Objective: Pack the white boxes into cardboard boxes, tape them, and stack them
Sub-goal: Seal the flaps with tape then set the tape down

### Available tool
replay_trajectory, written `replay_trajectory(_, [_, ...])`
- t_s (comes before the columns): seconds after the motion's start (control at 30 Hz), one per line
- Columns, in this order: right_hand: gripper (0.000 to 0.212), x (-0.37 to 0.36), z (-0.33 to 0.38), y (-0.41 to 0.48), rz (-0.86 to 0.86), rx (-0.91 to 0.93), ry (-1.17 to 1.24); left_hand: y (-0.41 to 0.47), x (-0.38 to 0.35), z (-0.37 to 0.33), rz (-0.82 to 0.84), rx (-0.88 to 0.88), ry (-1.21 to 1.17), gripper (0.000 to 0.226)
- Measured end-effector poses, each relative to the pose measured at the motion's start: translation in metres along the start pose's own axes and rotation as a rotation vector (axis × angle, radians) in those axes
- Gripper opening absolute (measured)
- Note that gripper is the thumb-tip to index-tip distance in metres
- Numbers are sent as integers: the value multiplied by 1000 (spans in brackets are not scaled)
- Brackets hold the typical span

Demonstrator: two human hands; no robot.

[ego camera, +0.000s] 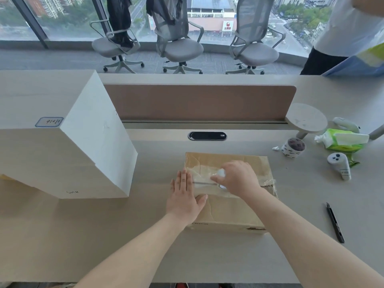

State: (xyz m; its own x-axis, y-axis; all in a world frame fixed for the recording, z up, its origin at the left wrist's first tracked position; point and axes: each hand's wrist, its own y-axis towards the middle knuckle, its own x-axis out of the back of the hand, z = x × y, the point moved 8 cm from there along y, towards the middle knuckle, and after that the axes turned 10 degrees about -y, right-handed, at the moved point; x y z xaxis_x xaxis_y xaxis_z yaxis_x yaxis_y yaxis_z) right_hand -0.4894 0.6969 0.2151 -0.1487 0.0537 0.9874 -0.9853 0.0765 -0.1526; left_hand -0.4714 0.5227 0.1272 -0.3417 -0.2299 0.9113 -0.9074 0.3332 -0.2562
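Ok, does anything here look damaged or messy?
The cardboard box has a torn patch along its near lower edge, toward the right, and the clear tape across its top lies wrinkled. A crumpled white scrap lies by the tape roll.

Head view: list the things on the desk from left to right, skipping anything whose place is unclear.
Large white box → cardboard box → tape roll → green tissue pack.

Probably an office: desk (pixel 62 225) with partition (pixel 197 100), swivel chairs (pixel 180 48), high-rise windows (pixel 68 19).
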Motion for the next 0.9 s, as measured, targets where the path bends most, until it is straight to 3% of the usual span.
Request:
replay_trajectory(0.07, [49, -2, -3, 0, 35, -13, 114, 0, 5, -5, -14, -22, 65, 88])
replay_trajectory(0.2, [34, 2, -11, -1, -37, -38, 288, 5, 9, -19, -32, -159, 42, 84])
replay_trajectory(0.33, [28, 4, -11, -5, -93, -45, 323, 10, 1, -20, 10, -134, -37, 85])
replay_trajectory(0.6, [32, 1, -15, -4, -70, -3, -70, 10, -4, -19, 21, -104, 18, 79])
replay_trajectory(0.77, [32, -1, -28, -7, -21, -50, 174, 11, 1, -25, 46, -105, 83, 78])
replay_trajectory(0.9, [35, -1, -42, -12, -102, -150, 301, 15, 5, -40, 61, -162, 61, 78])
